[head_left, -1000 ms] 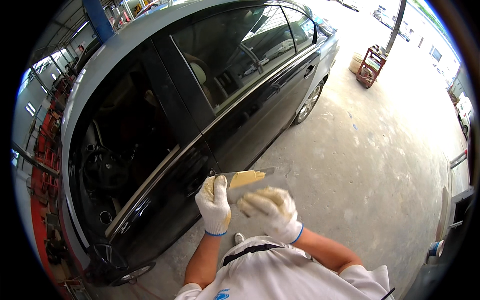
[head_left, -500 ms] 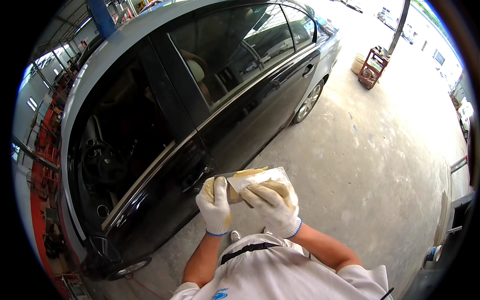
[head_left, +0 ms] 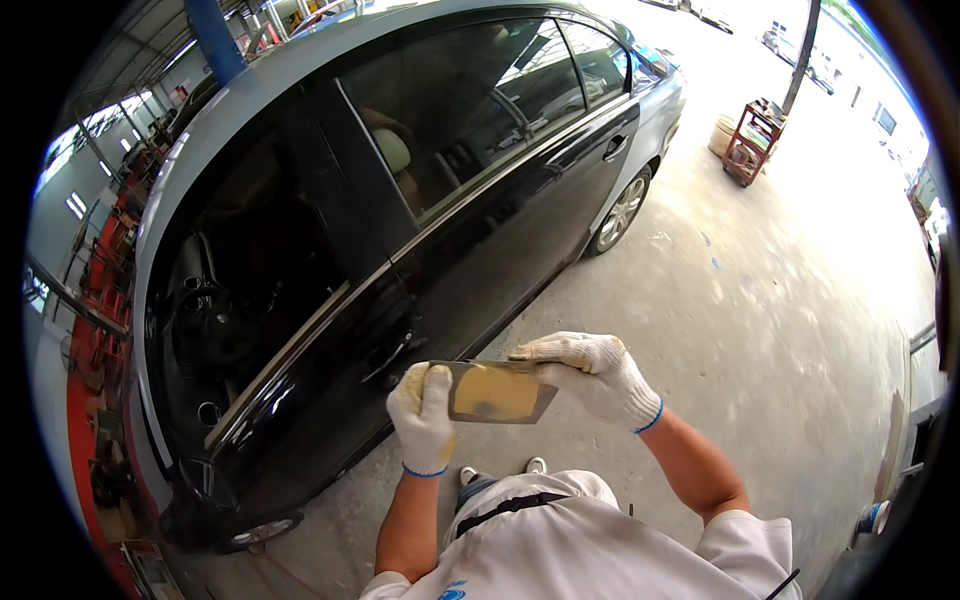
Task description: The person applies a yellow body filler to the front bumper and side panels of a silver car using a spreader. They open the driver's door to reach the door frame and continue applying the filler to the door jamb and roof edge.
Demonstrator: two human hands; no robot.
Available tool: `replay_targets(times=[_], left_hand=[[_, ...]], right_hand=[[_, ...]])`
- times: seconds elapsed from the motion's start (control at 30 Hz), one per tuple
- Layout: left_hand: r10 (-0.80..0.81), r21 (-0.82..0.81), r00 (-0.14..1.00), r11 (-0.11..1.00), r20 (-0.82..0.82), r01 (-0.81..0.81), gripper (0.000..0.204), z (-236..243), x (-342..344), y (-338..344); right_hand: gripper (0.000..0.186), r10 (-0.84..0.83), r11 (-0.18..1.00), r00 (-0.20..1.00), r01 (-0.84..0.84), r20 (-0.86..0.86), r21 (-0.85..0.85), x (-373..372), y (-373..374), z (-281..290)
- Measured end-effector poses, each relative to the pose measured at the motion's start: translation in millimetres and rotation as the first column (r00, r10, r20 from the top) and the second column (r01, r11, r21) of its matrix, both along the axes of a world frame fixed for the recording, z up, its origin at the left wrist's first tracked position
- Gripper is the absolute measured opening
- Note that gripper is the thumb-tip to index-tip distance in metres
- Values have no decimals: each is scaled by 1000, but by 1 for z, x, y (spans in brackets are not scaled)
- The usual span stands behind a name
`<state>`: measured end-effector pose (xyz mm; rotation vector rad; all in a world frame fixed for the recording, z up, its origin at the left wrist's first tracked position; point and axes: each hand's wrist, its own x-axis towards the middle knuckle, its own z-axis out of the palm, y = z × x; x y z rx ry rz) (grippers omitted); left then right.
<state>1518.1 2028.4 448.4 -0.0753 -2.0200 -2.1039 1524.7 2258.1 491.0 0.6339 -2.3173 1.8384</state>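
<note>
My left hand (head_left: 422,418), in a white knit glove, grips a flat metal putty plate (head_left: 546,402) by its left end, thumb on top. Across the plate's face lies a smooth layer of yellow putty (head_left: 495,388) with a greyish smear at its lower edge. At the plate's upper right edge is my gloved right hand (head_left: 600,375), its fingers pressed together and pointing left. It is closed on a putty spreader, almost wholly hidden under the fingers. Yellow stains mark both gloves. Just beyond my left hand is the front door of a black car (head_left: 480,265).
The car fills the left side, its front door handle (head_left: 392,358) close to my left hand. A red tool cart (head_left: 752,142) stands on the concrete floor (head_left: 740,350) at the far right. Red racks (head_left: 95,340) line the far left. A small bucket (head_left: 873,518) sits at lower right.
My right hand has slid up and right, from over the plate to its upper edge. The spreader's broad pale face no longer shows, and the plate's yellow layer is now exposed.
</note>
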Motion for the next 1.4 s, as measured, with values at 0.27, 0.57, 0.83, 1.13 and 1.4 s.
replay_targets(times=[0.27,0.57,0.83,1.13,1.4], left_hand=[[189,-64,980,979,-58,-193,23,4,33,-1],[224,-386,964,884,-147,-264,20,-12,112,32],[341,-281,939,906,42,-316,20,-13,203,-8],[632,-266,775,750,15,-606,18,-9,283,-45],[671,-727,561,48,-485,-685,30,-61,359,-129]], right_hand=[[18,-333,874,887,418,320,-249,9,-1,-31],[20,-13,702,742,484,670,-522,62,-67,-59],[25,281,807,908,-49,310,-589,103,-47,-30],[30,651,697,699,-705,295,132,112,-69,-48],[27,640,525,741,-613,201,590,31,-128,-109]])
